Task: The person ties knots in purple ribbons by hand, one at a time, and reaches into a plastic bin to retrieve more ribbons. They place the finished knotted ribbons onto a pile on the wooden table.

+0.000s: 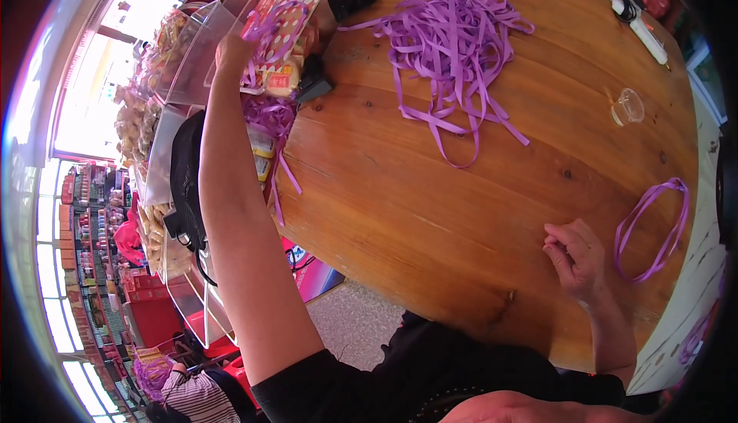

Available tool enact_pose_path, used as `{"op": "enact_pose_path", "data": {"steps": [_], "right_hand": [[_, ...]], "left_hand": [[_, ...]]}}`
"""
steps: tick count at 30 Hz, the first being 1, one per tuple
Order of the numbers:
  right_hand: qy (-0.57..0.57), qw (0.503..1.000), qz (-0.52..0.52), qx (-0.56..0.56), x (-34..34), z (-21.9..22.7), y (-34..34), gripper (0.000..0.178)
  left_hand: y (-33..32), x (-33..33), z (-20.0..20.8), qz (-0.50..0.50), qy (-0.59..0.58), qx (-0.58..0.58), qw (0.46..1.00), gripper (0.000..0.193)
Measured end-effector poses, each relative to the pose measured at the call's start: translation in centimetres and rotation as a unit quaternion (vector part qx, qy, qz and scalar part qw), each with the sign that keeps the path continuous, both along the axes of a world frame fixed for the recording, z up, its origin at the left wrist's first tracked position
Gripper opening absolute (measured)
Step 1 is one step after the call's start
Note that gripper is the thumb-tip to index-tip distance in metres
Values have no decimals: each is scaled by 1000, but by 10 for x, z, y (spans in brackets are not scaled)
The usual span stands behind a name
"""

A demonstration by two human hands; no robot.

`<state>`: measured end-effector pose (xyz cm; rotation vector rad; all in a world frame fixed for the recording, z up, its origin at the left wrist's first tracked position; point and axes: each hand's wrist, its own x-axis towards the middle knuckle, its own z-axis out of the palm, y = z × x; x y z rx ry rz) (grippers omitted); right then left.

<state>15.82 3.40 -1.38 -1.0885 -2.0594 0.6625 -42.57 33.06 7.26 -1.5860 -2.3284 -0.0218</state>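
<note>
- Right hand [575, 255], 4 o'clock: fingers curled into a loose fist, thumb tucked close to them, and I can't see anything in it.
- Left hand [234, 53], between 10 and 11, reaches in by a bunch of shiny purple ribbon [269, 27]. Its fingertips are lost in the clutter, so can't tell if they're gripping anything.
- That bunch lies against a glossy red sheet with white dots [307, 0]; more flat purple strands [275, 116] spill down at about 10 and dangle past the table edge.
- Main event, 12 to 1 o'clock: a big tangled heap of flat, smooth purple ribbon [453, 46], all loops and loose ends.
- A single purple ribbon loop [621, 242] sits at 3 o'clock, just beside the right hand.
- Around 2 there's a small clear plastic cup [629, 106], plus a long white plastic device [642, 31] farther out.
- All this is on a varnished brown wooden table [430, 208], grain and dark knots showing.
- Room: clear plastic bins [192, 58] around 10 to 11, packed shelves [100, 269] toward 8, speckled grey floor [357, 319] near 6, and someone in a striped top [204, 396] at 7.
- Hard to make out: two black objects [314, 81] between 11 and 12. The striped-top person is cut off by the rim.
</note>
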Motion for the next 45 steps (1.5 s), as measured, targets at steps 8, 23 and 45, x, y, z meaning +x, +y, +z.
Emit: {"op": "enact_pose_path", "data": {"steps": [8,23,45], "right_hand": [[8,1000,10,-2,1,1,1,28],[20,999,31,-5,3,-2,0,30],[15,1000,25,-6,5,-8,-2,32]], "left_hand": [[-2,-14,-11,-56,-29,-23,998,32],[-107,-174,121,225,138,132,955,33],[-119,-4,-5,-49,180,-120,975,26]]}}
